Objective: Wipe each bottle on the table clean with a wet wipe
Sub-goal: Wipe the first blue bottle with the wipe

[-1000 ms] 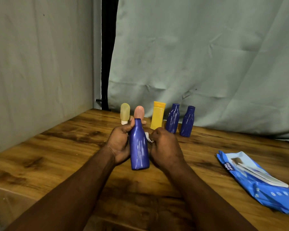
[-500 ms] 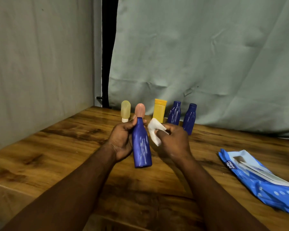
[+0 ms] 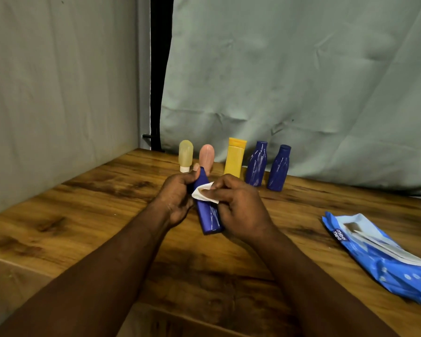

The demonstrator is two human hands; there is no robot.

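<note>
While the left hand (image 3: pixel 178 200) grips the slick, light-looking blue bottle (image 3: pixel 208 215) near its neck, the right hand (image 3: pixel 238 210) pinches the limp wet wipe (image 3: pixel 202 194) against it.

**Wooden table (image 3: pixel 83 215) and what stands on it**

A yellow bottle (image 3: pixel 235 159) stands upright near the table's far edge. Just left of it stands a pink tube (image 3: pixel 207 155). Left of that is a pale yellow tube (image 3: pixel 186 154), standing on its white cap. Just right of the yellow bottle stand a first blue bottle (image 3: pixel 256 166) and a second blue bottle (image 3: pixel 278 170), close together. Well to the right of the yellow bottle and nearer the person, a blue pack of wipes (image 3: pixel 379 259) lies flat.
</note>
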